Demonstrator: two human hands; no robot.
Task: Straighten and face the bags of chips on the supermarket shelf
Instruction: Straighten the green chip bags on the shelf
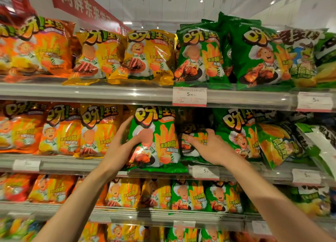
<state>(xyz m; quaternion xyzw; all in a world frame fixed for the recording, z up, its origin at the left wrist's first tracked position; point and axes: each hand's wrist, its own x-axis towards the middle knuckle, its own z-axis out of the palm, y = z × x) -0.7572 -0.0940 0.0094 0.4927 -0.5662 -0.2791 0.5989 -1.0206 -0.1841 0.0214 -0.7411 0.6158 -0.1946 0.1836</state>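
Currently I have the left hand (120, 147) grasping the front green bag (158, 138) by its left edge, thumb across the face, fingers up along that side. The bag stands upright at the near lip of the middle shelf (72, 163). Just right of it, the right hand (212, 147) clutches a second green bag (195, 138), set farther back in a shadowed gap.

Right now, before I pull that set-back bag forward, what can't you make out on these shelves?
Head view only.
Set-back green bag: top lost in shelf shadow, right side covered by right hand.
Price tag below it: print blurred.
Front green bag: left edge covered by left hand.
Lowest row of bags: cut off by the bottom edge.
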